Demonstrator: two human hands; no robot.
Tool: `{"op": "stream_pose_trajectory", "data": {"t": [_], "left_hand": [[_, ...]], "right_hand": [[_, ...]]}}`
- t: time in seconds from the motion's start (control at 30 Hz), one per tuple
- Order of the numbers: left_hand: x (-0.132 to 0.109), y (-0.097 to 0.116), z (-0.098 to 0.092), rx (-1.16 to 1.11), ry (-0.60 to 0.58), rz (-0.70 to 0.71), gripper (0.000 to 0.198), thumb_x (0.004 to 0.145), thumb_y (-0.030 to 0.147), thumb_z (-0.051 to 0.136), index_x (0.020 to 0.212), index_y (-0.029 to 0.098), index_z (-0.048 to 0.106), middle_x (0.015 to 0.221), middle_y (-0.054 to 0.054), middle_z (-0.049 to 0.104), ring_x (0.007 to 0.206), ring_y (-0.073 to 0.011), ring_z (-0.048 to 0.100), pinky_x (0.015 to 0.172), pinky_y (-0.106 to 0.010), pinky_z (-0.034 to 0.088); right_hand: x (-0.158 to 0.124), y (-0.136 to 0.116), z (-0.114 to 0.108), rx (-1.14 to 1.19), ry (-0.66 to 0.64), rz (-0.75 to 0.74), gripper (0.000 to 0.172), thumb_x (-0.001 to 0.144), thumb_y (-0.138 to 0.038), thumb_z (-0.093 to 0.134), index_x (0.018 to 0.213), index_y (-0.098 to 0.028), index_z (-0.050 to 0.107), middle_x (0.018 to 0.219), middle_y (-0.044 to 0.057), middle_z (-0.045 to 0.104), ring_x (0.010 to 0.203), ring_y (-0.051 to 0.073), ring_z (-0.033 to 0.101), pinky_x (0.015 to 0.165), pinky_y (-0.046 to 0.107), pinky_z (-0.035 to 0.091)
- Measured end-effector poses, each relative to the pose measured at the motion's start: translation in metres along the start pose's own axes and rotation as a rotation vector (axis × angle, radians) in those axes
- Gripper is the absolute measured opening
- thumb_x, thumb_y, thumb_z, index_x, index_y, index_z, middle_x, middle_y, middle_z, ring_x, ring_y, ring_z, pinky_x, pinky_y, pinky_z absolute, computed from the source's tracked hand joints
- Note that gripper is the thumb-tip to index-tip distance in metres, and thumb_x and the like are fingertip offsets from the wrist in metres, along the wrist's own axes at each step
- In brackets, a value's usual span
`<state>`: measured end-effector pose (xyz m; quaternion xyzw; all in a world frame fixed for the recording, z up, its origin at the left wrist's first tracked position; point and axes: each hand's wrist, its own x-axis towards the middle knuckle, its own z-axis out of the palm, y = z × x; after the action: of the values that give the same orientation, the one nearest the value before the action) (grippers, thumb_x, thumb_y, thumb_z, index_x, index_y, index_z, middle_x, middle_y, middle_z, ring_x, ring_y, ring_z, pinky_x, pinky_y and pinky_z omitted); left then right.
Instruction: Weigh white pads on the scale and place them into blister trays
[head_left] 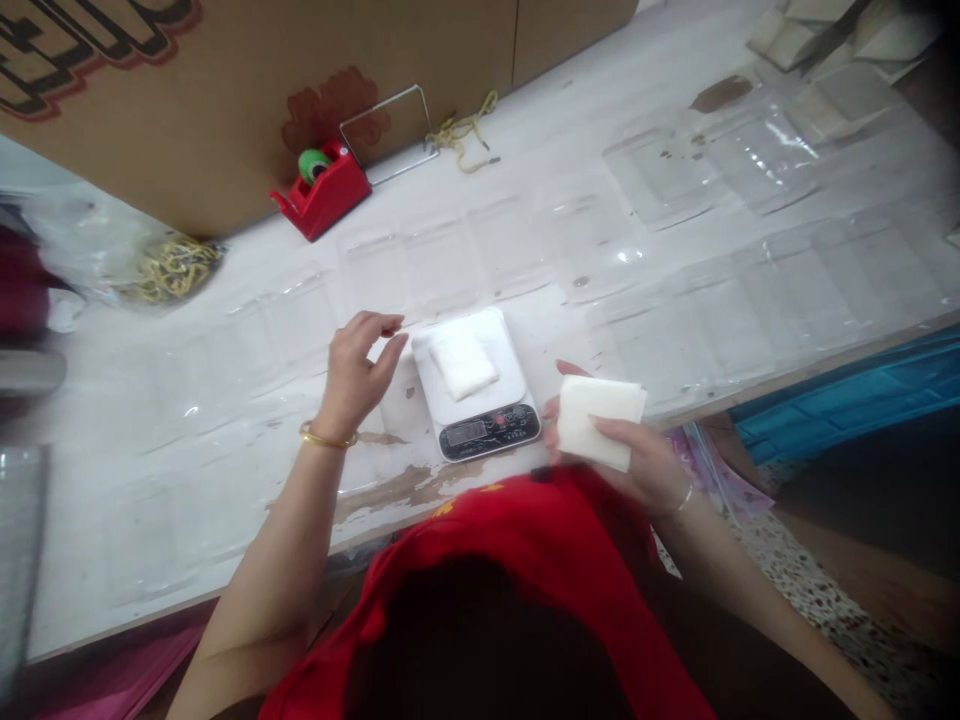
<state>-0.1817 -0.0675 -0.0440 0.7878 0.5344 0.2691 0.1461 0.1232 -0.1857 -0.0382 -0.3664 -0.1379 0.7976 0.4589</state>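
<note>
A white digital scale (517, 372) stands near the front edge of the white table (225, 400), with a small white packet (463, 362) lying on its platform. My left hand (358, 372), a gold bangle on its wrist, hovers just left of the scale with its fingers loosely curled and apart, holding nothing I can see. To the right of the scale, my right hand (637, 462) grips a white folded packet (596, 418) by its lower edge.
Several clear plastic bags (675, 180) lie spread across the table. A red tape dispenser (324, 190) with green tape, a wire frame (397, 130) and yellow cord (466, 130) sit by a cardboard box (225, 110). A bag of gold chains (169, 270) is at left, white packets (825, 50) at far right.
</note>
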Motion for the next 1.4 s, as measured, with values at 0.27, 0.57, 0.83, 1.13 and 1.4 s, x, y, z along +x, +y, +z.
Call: {"op": "stream_pose_trajectory", "data": {"t": [0.27, 0.57, 0.83, 1.13, 1.4], "left_hand": [[0.0, 0.005, 0.012, -0.017, -0.057, 0.039, 0.016, 0.094, 0.027, 0.055, 0.102, 0.017, 0.065, 0.097, -0.006, 0.067, 0.089, -0.018, 0.062, 0.083, -0.035, 0.047], [0.002, 0.023, 0.031, 0.099, -0.211, 0.028, 0.015, 0.094, 0.027, 0.055, 0.103, 0.018, 0.064, 0.099, -0.007, 0.063, 0.093, -0.0222, 0.056, 0.082, -0.038, 0.038], [-0.004, 0.04, 0.044, 0.315, -0.242, 0.073, 0.015, 0.095, 0.027, 0.052, 0.091, 0.018, 0.064, 0.093, -0.007, 0.062, 0.088, -0.0235, 0.051, 0.077, -0.039, 0.031], [-0.005, 0.047, 0.056, 0.388, -0.266, 0.04, 0.022, 0.098, 0.022, 0.042, 0.085, 0.018, 0.06, 0.088, -0.009, 0.064, 0.086, -0.0246, 0.049, 0.075, -0.04, 0.028], [0.003, 0.052, 0.029, 0.045, -0.335, -0.061, 0.014, 0.095, 0.021, 0.045, 0.083, 0.019, 0.052, 0.084, -0.003, 0.061, 0.084, -0.0201, 0.053, 0.084, -0.039, 0.033]], "right_hand": [[0.001, 0.008, -0.005, 0.003, 0.016, 0.011, 0.057, 0.081, -0.019, 0.063, 0.136, -0.02, 0.049, 0.105, 0.009, 0.066, 0.083, 0.024, 0.066, 0.071, 0.04, 0.058], [0.005, 0.015, 0.001, -0.003, -0.039, 0.044, 0.061, 0.083, -0.018, 0.062, 0.142, -0.023, 0.045, 0.105, 0.009, 0.066, 0.079, 0.023, 0.068, 0.073, 0.039, 0.057], [0.007, 0.018, 0.006, 0.003, -0.065, 0.064, 0.065, 0.081, -0.019, 0.066, 0.143, -0.021, 0.045, 0.102, 0.007, 0.066, 0.078, 0.021, 0.068, 0.072, 0.036, 0.058], [0.012, 0.022, 0.001, 0.009, -0.054, 0.07, 0.057, 0.081, -0.02, 0.067, 0.135, -0.019, 0.051, 0.102, 0.007, 0.068, 0.077, 0.02, 0.068, 0.069, 0.035, 0.059], [0.017, 0.029, -0.005, 0.075, 0.027, 0.047, 0.05, 0.085, -0.034, 0.068, 0.131, -0.019, 0.053, 0.101, 0.008, 0.071, 0.077, 0.021, 0.07, 0.068, 0.034, 0.059]]}}
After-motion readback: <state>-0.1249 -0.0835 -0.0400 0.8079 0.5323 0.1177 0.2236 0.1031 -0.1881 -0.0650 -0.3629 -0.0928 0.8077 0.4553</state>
